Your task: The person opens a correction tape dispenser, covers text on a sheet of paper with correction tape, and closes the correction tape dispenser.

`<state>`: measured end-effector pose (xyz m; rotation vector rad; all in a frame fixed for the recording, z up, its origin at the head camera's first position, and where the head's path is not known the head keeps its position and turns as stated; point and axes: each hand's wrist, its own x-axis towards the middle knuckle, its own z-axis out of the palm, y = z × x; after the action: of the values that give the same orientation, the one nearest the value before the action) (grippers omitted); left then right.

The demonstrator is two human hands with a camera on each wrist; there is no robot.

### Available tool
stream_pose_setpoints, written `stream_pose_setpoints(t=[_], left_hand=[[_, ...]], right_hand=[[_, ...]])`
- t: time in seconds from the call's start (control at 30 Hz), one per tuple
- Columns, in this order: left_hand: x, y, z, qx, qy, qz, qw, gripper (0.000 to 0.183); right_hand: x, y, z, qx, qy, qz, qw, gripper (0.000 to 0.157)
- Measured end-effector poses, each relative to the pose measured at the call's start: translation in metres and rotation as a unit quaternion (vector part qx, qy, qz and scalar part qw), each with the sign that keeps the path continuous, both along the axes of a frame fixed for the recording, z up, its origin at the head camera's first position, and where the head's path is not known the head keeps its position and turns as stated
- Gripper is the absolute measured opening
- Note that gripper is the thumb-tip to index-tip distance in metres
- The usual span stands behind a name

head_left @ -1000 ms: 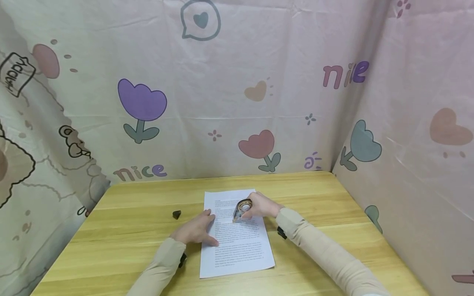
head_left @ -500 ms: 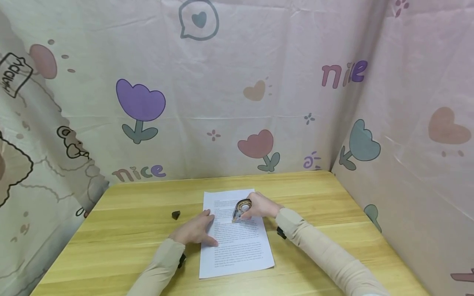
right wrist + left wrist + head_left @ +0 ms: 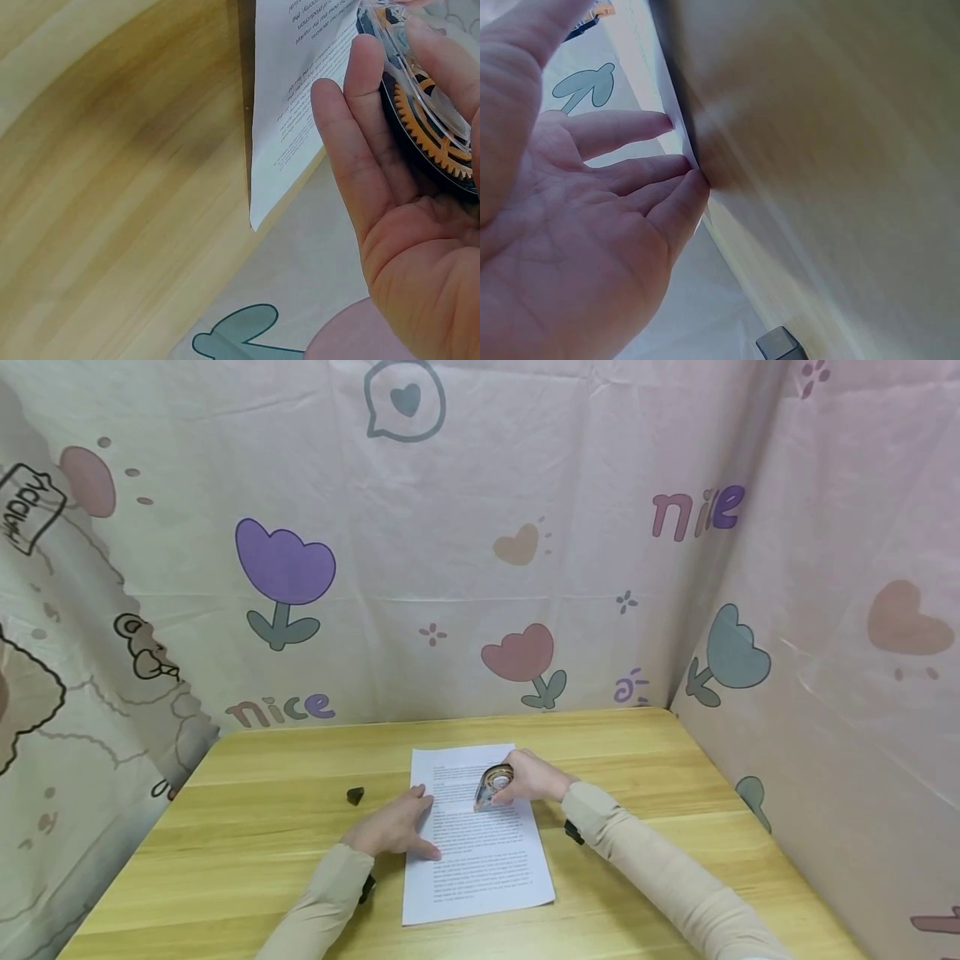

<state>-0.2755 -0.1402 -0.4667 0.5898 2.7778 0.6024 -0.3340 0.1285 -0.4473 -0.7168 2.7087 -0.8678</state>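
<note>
Your right hand [image 3: 531,777] pinches the correction tape [image 3: 491,787] between thumb and fingers, its tip beyond them, aimed down at the paper [image 3: 491,868]. It's likely light and stiff; hold its flat sides. Your left hand [image 3: 388,830], fingers spread, rests at the paper's edge. Only the right wrist view clearly shows gear teeth [image 3: 414,126].

orange-geared tape dispenser [image 3: 491,787], tilted in right hand [image 3: 531,777], printed paper [image 3: 487,870] touching left hand [image 3: 392,828]
</note>
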Motion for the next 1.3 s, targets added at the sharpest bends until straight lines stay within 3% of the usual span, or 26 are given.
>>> stream_pose_setpoints(t=[0.73,1.03,1.3], left_hand=[[-0.0022,0.0005,-0.0036,-0.003,0.006,-0.003,1.0000,0.098],[-0.0020,-0.0011,-0.0067,-0.002,0.005,-0.003,1.0000,0.099],[-0.0024,-0.0008,-0.0072,0.006,0.007,-0.005,0.9999,0.099]], right_hand=[[-0.0007,0.0044,0.0015,0.022,-0.006,-0.018,1.000,0.023],[0.0011,0.0075,0.0023,-0.002,-0.011,-0.011,1.000,0.028],[0.0024,0.0091,0.0042,0.007,-0.006,-0.015,1.000,0.023]])
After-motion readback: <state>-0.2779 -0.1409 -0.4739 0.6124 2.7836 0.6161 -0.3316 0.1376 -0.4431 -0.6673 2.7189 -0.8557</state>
